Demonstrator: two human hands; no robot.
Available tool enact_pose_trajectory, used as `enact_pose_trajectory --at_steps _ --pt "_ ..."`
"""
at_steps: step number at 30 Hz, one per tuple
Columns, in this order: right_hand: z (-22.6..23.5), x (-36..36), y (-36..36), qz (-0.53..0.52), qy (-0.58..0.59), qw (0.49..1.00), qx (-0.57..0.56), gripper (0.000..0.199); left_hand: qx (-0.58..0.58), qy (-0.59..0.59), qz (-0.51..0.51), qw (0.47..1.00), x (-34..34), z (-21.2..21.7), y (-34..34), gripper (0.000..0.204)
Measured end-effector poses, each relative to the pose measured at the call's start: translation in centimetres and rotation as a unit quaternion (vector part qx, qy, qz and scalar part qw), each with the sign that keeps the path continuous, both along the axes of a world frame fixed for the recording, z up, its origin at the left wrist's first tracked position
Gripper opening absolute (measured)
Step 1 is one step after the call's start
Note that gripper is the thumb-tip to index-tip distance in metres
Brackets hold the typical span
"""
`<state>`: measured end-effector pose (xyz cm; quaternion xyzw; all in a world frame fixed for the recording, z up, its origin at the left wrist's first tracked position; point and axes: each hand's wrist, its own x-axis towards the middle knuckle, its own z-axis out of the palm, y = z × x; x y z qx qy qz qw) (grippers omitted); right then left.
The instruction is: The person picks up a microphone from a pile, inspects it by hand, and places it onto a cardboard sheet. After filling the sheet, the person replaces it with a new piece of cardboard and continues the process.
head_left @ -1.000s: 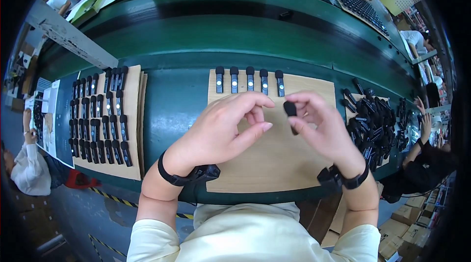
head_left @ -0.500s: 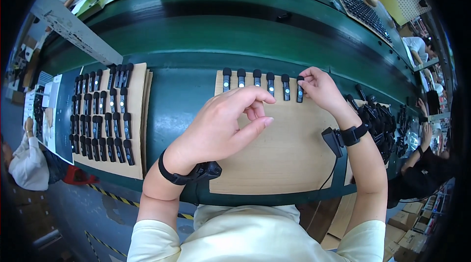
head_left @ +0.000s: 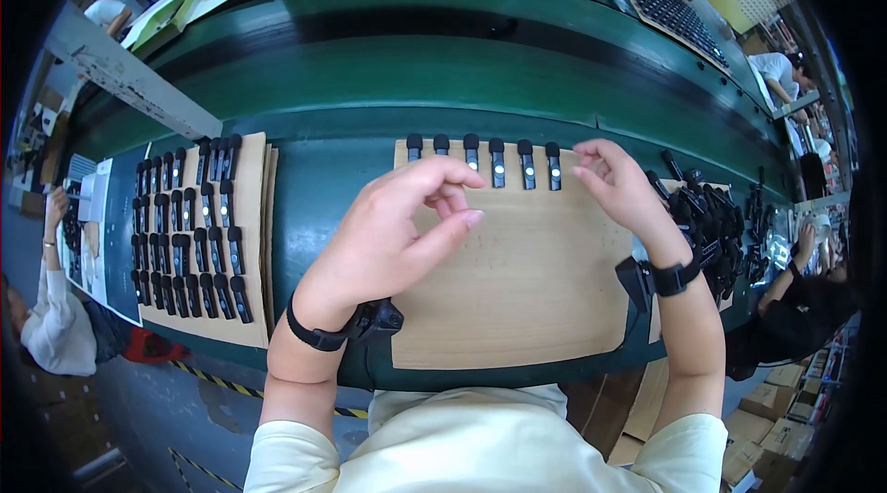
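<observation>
A row of six small black clips [head_left: 482, 158] lies along the far edge of a tan board [head_left: 527, 280] on the green workbench [head_left: 370, 86], the last clip just beside the right hand's fingertips. The right hand [head_left: 621, 190] hovers near the board's far right corner, fingers loosely curled and parted, holding nothing. The left hand [head_left: 393, 239] hovers over the board's left part, fingers loosely spread, empty.

A green table [head_left: 370, 77] carries a tan board [head_left: 527, 280] at its near edge, with six small black parts [head_left: 485, 158] along the board's far edge. Toward the left edge lies another board [head_left: 249, 216] filled with rows of black parts [head_left: 189, 230]; a loose pile [head_left: 711, 220] sits toward the right edge.
</observation>
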<state>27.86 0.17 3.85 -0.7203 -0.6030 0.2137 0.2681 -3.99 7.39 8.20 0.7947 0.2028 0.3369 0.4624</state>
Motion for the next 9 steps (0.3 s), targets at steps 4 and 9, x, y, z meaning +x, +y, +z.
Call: enact_pose_trajectory --at_steps 4,9 --pt "2.3 0.5 -6.1 -0.015 -0.043 0.999 0.017 0.024 -0.001 -0.015 0.031 0.999 -0.2 0.3 1.2 0.022" --pt "0.4 2.6 -15.2 -0.122 -0.108 0.985 -0.064 0.021 -0.025 0.036 0.043 0.998 0.7 2.0 5.5 0.022"
